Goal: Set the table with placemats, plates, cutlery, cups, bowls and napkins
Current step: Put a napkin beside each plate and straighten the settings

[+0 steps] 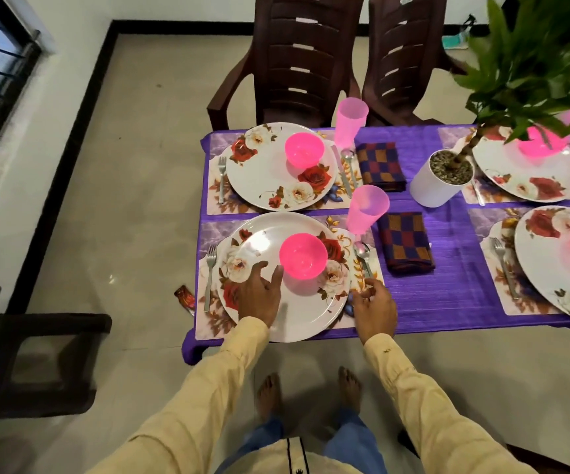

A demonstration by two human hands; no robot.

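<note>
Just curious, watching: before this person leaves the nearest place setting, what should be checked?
1. Pink bowl sits on floral plate: ok.
2. Fork on placemat, left of plate: ok.
3. Spoon right of plate: ok.
4. Pink cup standing beyond spoon: ok.
5. Checked napkin folded beside cup: ok.
6. Left hand rests flat on plate: ok. Right hand at plate's rim, holding anything: cannot tell.

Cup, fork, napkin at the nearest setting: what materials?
Cup: looks like translucent pink plastic with a satin finish; light glows through its wall.
Fork: probably polished steel or a similar metal; grey with bright reflections.
Napkin: woven cloth, matte; checked pattern, soft folded edges that show some thickness.
</note>
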